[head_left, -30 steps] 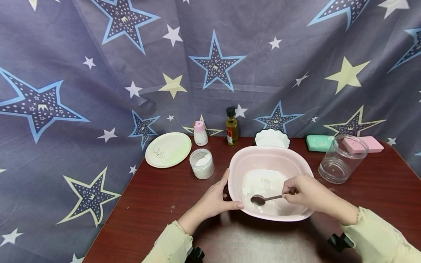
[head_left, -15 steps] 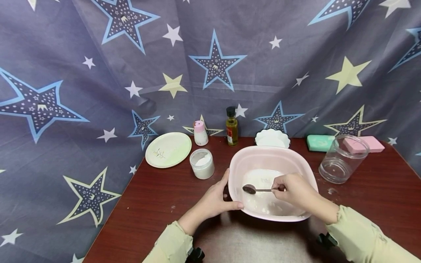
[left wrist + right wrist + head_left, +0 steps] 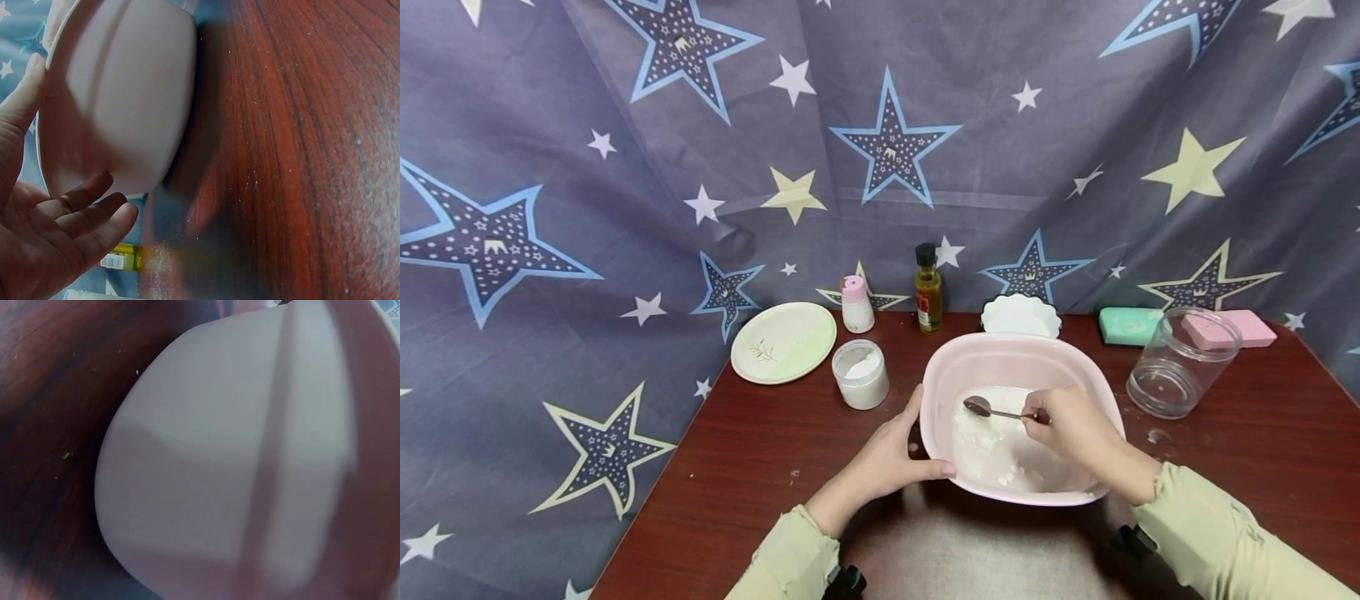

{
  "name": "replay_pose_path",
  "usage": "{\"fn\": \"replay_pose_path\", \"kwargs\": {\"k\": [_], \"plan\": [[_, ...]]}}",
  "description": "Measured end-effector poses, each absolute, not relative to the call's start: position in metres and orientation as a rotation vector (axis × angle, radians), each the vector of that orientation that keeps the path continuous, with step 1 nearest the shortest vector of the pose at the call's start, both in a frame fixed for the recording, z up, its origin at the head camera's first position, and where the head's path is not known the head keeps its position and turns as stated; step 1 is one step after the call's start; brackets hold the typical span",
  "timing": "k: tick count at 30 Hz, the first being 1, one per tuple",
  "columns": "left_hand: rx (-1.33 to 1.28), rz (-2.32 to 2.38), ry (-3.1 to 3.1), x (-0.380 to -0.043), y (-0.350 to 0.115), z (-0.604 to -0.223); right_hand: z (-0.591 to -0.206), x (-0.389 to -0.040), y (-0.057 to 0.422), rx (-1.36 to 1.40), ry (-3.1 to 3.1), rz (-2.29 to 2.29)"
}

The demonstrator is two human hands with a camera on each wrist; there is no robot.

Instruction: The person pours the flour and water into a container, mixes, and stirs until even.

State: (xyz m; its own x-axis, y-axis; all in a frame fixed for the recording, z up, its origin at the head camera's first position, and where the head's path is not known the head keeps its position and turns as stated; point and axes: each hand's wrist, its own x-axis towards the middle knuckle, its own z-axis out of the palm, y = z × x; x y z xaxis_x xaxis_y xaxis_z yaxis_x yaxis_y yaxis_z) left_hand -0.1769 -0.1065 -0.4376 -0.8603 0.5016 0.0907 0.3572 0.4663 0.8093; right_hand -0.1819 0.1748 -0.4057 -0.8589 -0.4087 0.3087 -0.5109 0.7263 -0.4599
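A pink plastic basin [image 3: 1018, 358] stands on the table with white powder [image 3: 981, 435] and small clumps in its bottom. My left hand [image 3: 886, 454] holds the basin's left end, thumb on the near rim. In the left wrist view, the other fingers [image 3: 94, 234] of that hand lie against the basin's outer wall. Inside the basin, my right hand [image 3: 1066, 419] pinches the handle of a dark brown spoon [image 3: 979, 406], its bowl pointing left over the powder. Only the basin's outside [image 3: 206, 437] fills the right wrist view; the hand is hidden there.
Left of the basin stands an open jar of white powder [image 3: 861, 385], with a plate [image 3: 790, 342] beyond. A pink-capped shaker [image 3: 857, 308], oil bottle [image 3: 928, 296] and scalloped white dish [image 3: 1021, 317] line the back. A clear jar [image 3: 1176, 375] and two sponges [image 3: 1127, 327] are on the right.
My right hand has moved the spoon left and then away from me in the basin. The powder has shifted, with clumps showing near the front. My left hand has stayed on the basin.
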Motion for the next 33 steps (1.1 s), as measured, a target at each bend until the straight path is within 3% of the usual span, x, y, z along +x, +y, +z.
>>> {"fn": "replay_pose_path", "kwargs": {"k": [33], "plan": [[0.743,1.351,2.542,-0.177,-0.105,-0.436,-0.380,-0.175,0.232,0.551,-2.895,0.479]]}}
